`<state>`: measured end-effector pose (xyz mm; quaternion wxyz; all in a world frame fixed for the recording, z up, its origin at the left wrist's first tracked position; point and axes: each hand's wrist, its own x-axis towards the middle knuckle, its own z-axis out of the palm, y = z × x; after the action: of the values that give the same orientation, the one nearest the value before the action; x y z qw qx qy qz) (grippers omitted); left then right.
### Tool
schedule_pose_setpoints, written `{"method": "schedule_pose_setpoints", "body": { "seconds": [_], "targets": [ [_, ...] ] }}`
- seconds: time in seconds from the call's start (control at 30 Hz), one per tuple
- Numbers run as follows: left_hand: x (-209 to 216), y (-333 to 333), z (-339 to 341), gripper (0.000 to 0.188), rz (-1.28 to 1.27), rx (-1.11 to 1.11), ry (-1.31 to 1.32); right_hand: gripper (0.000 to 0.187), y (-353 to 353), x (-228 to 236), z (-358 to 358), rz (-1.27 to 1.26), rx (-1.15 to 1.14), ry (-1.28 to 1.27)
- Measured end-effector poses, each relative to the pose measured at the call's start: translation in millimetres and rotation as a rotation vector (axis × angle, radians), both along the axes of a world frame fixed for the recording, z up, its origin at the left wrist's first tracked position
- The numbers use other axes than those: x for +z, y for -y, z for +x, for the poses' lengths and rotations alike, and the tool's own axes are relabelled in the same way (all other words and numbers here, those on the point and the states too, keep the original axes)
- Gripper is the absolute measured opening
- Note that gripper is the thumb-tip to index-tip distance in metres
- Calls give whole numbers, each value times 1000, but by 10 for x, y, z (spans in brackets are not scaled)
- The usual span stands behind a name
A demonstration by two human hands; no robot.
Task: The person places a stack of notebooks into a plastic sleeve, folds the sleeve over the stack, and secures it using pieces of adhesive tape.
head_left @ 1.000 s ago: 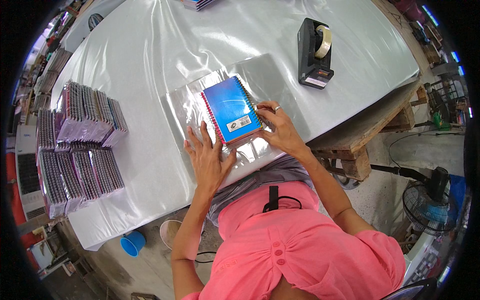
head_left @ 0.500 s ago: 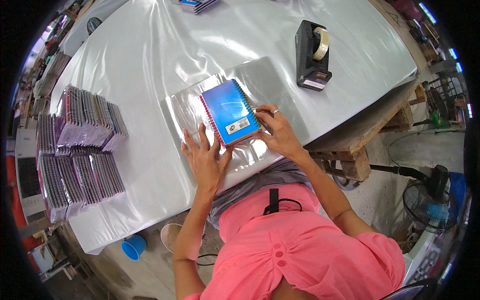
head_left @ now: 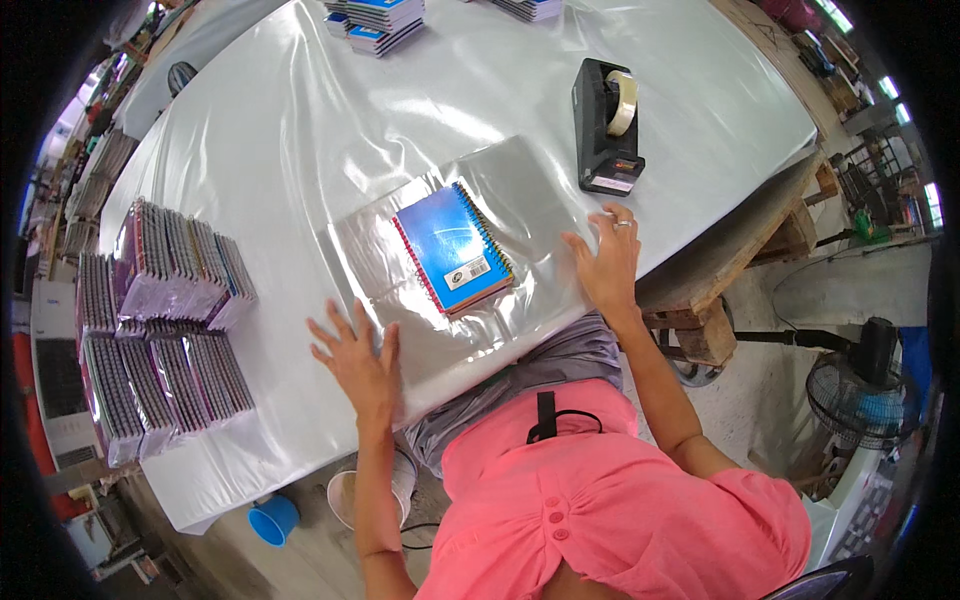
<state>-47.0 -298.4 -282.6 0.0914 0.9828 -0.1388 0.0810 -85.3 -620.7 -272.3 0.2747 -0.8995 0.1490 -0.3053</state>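
A small stack of blue-covered spiral notebooks [head_left: 440, 238] lies on a clear plastic sheet [head_left: 520, 190] in the middle of the table. Coils show along both long sides, pinkish on the left and darker on the right. My left hand [head_left: 358, 362] is spread beside the sheet's left edge, apart from the notebooks and holding nothing. By the sheet's right edge is my right hand [head_left: 608, 262], wearing a ring, its fingers apart and nothing in them. Beyond that hand stands a black tape dispenser [head_left: 597, 150] with a roll of tape [head_left: 624, 105].
Plastic-wrapped spiral notebook bundles [head_left: 170, 330] are stacked at the table's left. More blue notebooks [head_left: 375, 22] sit at the far edge. A white sheet [head_left: 270, 230] covers the table, over a wooden pallet [head_left: 710, 335]. A fan [head_left: 865, 395] and a blue bucket [head_left: 273, 519] stand below.
Both hands have let go of the notebooks and moved outward, the left one to the left and the right one to the right. The view has shifted slightly, showing more of the far notebooks.
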Motion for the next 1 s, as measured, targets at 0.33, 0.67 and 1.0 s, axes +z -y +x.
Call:
{"method": "schedule_pose_setpoints", "body": {
  "seconds": [0.33,0.67,1.0],
  "targets": [
    [-2,-50,10,60,-161,113,-122,31,184,99,29,410,-96,-326],
    [-12,-43,18,59,-181,116,-132,16,-23,257,1,202,-76,-256],
    [180,-103,38,59,3,79,-161,15,-325,620,-24,72,173,-80]
  ]
}}
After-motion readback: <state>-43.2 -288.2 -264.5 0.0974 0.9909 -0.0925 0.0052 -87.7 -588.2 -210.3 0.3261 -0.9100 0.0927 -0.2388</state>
